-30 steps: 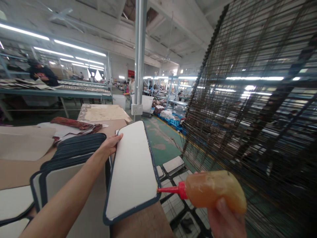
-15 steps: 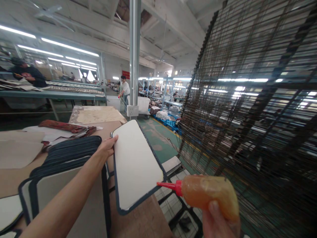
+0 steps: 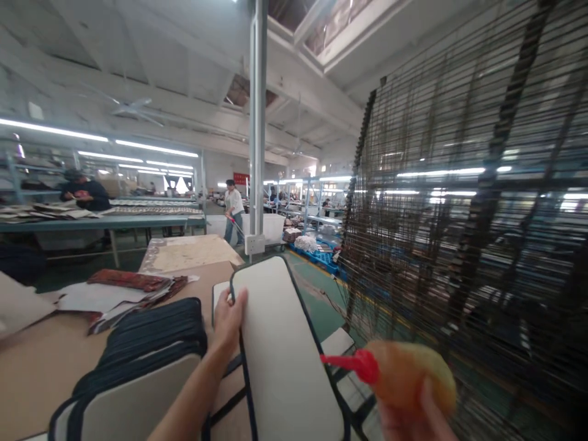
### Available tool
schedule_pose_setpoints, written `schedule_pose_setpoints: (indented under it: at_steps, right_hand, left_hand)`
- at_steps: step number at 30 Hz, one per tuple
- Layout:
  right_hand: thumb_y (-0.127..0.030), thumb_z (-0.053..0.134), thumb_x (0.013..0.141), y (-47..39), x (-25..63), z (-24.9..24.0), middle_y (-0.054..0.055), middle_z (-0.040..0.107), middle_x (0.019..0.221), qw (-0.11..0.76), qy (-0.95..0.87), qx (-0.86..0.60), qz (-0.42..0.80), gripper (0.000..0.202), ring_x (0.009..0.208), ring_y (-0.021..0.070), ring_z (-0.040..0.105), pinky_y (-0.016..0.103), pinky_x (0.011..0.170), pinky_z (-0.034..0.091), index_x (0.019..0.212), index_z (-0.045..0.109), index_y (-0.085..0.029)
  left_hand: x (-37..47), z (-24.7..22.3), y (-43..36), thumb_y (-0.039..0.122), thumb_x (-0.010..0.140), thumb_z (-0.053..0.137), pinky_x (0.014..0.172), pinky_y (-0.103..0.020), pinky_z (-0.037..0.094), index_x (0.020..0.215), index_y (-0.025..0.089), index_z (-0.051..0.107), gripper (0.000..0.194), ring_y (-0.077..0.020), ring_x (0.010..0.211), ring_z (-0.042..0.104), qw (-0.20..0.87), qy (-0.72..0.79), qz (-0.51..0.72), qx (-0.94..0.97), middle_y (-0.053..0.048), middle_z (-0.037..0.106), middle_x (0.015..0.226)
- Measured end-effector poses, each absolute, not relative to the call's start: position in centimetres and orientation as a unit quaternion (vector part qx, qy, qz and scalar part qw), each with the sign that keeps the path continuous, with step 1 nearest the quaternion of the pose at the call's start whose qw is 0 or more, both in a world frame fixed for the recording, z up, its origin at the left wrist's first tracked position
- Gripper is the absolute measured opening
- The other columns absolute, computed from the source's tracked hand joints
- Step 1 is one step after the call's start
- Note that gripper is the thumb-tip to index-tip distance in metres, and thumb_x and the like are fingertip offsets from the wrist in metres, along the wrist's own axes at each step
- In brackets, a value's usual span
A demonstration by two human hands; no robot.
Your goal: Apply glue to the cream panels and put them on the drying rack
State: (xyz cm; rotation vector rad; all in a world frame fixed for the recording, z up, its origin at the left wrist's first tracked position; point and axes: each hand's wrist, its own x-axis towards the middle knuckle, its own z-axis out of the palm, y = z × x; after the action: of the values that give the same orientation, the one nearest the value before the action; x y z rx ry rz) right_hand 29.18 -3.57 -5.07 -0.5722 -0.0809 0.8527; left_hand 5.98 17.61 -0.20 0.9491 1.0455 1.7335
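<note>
Factory benches stretch behind a brown worktable (image 3: 37, 361) stacked with dark-edged panels (image 3: 147, 349). My left hand (image 3: 228, 318) is clamped on the upper edge of a white panel (image 3: 280, 349) held over the table's edge; my right hand (image 3: 413, 419) is wrapped round an orange glue bottle (image 3: 404, 376), red nozzle just beside that panel

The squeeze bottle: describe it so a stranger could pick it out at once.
Start at the big dark wire rack filling the right side. Low in front of it, the right hand grips the squeeze bottle. It is amber and see-through, with the only red nozzle around.
</note>
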Motion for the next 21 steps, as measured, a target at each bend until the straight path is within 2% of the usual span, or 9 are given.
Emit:
schedule_pose_setpoints:
  at_steps: [2,4,7,10,15,21]
  right_hand:
    - [-0.03,0.087,0.058,-2.4,30.8,-3.7,0.005,0.074,0.104,0.852,-0.021,-0.211,0.479,0.044,0.095,0.0232,0.07,0.032,0.078,0.061,0.098,0.07,-0.021]
    - [-0.029,0.084,0.064,-1.4,31.4,-2.9,0.007,0.072,0.111,0.843,-0.031,-0.182,0.505,0.042,0.102,0.023,0.067,0.034,0.084,0.058,0.103,0.069,-0.019]
    - [-0.029,0.079,0.071,-0.5,30.6,-2.6,0.007,0.073,0.106,0.841,-0.032,-0.176,0.511,0.032,0.099,0.0211,0.068,0.034,0.085,0.058,0.1,0.069,-0.018]
    - [-0.029,0.076,0.074,0.0,28.9,-2.3,0.006,0.076,0.095,0.854,-0.012,-0.191,0.483,0.024,0.087,0.0188,0.071,0.029,0.075,0.061,0.094,0.07,-0.017]
    - [-0.029,0.076,0.073,0.1,27.4,-1.1,0.004,0.076,0.086,0.876,0.033,-0.223,0.428,0.024,0.079,0.0157,0.071,0.022,0.067,0.059,0.091,0.069,-0.015]
    - [-0.031,0.081,0.065,0.2,28.1,-2.0,0.003,0.076,0.084,0.879,0.032,-0.231,0.415,0.031,0.078,0.0157,0.071,0.021,0.067,0.059,0.089,0.068,-0.015]
  left_hand:
    - [7.0,-0.1,16.1,0.03,0.067,0.072,0.069,-0.032,0.054,0.101,0.017,0.063,0.037,-0.0207,0.071,0.067,0.419,0.414,0.679,0.439,-0.002,0.069,0.073]
    - [7.9,-0.1,14.7,0.039,0.067,0.069,0.078,-0.036,0.053,0.107,0.017,0.062,0.046,-0.0253,0.085,0.067,0.373,0.416,0.643,0.524,-0.006,0.072,0.086]
    - [8.9,-0.3,13.1,0.048,0.071,0.061,0.087,-0.041,0.05,0.112,0.014,0.059,0.054,-0.0297,0.097,0.066,0.309,0.431,0.592,0.607,-0.012,0.071,0.1]
    - [9.5,-0.6,11.7,0.047,0.072,0.058,0.086,-0.042,0.051,0.11,0.014,0.061,0.05,-0.0306,0.097,0.067,0.277,0.443,0.564,0.64,-0.014,0.071,0.104]
    - [10.6,-1.4,9.8,0.037,0.074,0.061,0.077,-0.037,0.056,0.104,0.022,0.065,0.035,-0.0285,0.091,0.07,0.224,0.434,0.556,0.672,-0.008,0.075,0.097]
    - [11.4,-1.9,8.9,0.04,0.076,0.057,0.081,-0.04,0.056,0.11,0.017,0.064,0.042,-0.0315,0.099,0.068,0.205,0.465,0.516,0.69,-0.014,0.073,0.105]
